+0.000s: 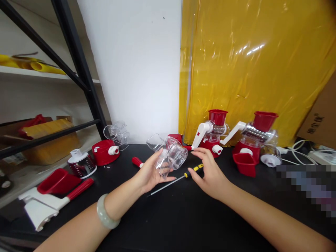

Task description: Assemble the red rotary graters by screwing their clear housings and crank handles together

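A black bench [168, 224], two red-and-white graters [215, 130] [258, 134] near its back edge
Over the bench's middle, the left hand [148, 173], palm up, grips a clear plastic housing [175, 154]; the right hand [210, 173] is spread beside it, thumb and fingertips apart. Beneath lies a yellow-and-black screwdriver [186, 174]; whether the right thumb touches it, I cannot tell.

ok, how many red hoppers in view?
4: a far-left hopper, lying loose; a top hopper on the left grinder; another top hopper on the right grinder; a front hopper before it. More could be hidden.
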The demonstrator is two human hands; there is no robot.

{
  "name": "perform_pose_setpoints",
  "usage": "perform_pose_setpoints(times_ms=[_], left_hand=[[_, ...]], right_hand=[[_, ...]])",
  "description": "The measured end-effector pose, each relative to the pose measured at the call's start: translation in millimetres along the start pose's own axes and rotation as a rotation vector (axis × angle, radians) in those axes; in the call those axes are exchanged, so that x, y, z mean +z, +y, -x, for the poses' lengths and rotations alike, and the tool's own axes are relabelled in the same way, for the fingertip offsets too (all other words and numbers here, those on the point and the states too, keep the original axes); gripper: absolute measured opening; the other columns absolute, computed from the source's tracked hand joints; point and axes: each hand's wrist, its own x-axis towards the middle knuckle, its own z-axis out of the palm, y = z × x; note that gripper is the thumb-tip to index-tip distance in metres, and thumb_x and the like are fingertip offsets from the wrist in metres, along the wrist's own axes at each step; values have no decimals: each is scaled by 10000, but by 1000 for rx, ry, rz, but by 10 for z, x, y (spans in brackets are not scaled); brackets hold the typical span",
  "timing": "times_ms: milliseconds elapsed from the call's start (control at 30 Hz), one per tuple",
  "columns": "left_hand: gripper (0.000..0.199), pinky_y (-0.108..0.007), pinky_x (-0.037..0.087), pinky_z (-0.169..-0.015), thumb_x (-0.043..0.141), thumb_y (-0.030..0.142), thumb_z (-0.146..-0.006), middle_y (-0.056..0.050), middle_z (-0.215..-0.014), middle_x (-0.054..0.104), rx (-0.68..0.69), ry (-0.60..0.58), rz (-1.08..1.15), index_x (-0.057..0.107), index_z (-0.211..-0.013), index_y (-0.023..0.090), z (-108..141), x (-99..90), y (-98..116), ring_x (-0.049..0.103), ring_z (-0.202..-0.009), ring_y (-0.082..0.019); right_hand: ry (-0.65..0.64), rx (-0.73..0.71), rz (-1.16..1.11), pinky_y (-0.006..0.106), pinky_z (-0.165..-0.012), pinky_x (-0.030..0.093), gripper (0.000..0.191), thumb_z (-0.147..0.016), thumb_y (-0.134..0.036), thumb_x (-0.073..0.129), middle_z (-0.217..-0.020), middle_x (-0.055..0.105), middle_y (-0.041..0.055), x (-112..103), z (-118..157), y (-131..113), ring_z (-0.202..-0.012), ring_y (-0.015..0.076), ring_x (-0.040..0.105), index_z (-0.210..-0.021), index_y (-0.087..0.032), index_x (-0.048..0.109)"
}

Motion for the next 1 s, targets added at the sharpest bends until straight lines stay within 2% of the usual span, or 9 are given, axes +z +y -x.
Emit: perform_pose_setpoints(times_ms=[67, 133, 200, 533, 733, 867, 1000], left_hand=[[439, -481, 621, -787, 655, 581, -857, -49, -870, 625, -8, -6, 2, 636, -1063, 194, 25, 41, -56, 668, -808, -214], [437, -477, 619, -791, 652, 577, -866, -49, -883, 633, -31, -24, 5, 631, -1076, 195, 56, 84, -118, 674, -817, -214], [434, -454, 618, -783, 631, 581, -883, -51, -881, 637, -52, -31, 17, 635, -1045, 179, 80, 122, -173, 680, -818, -211], [442, -426, 617, -759, 556, 559, -942, -81, -895, 681, -100, -7, 60, 643, -1041, 138, 79, 146, -260, 699, -830, -225], [410, -449, 607, -830, 592, 540, -929, -80, -905, 701, -39, -20, 63, 639, -1078, 161, 80, 124, -314, 714, -871, -239], [376, -445, 608, -834, 643, 521, -905, -41, -841, 679, -4, -11, 64, 602, -1090, 196, 75, 112, -345, 715, -846, -232], [335, -419, 614, -823, 643, 492, -915, -40, -829, 669, 8, -14, 62, 587, -1033, 183, 91, 133, -354, 708, -811, -210]], right_hand=[[79, -23, 7, 536, -1141, 446, 624, -979, -263, 560, -1519, 335, 193, 21, 16, -85, -1421, 334, 410, -1538, -210, 287], [37, -35, 27, 546, -1160, 430, 707, -987, -266, 547, -1613, 208, 176, 48, 37, -153, -1476, 353, 339, -1599, -246, 194], [-6, -49, 29, 535, -1166, 430, 730, -990, -250, 537, -1643, 168, 156, 75, 57, -190, -1489, 351, 326, -1618, -269, 166], [-36, -59, -33, 523, -1186, 413, 717, -978, -212, 547, -1633, 269, 124, 111, 74, -144, -1491, 311, 343, -1615, -290, 228], [-31, -8, -86, 522, -1176, 431, 659, -1005, -236, 547, -1617, 311, 104, 133, 67, -95, -1472, 286, 383, -1591, -343, 266], [-35, 12, -118, 515, -1171, 441, 628, -995, -229, 564, -1607, 321, 107, 144, 78, -75, -1465, 286, 397, -1563, -337, 321], [-27, -3, -108, 537, -1156, 448, 614, -978, -206, 564, -1596, 318, 137, 156, 80, -73, -1459, 300, 401, -1540, -303, 338]])
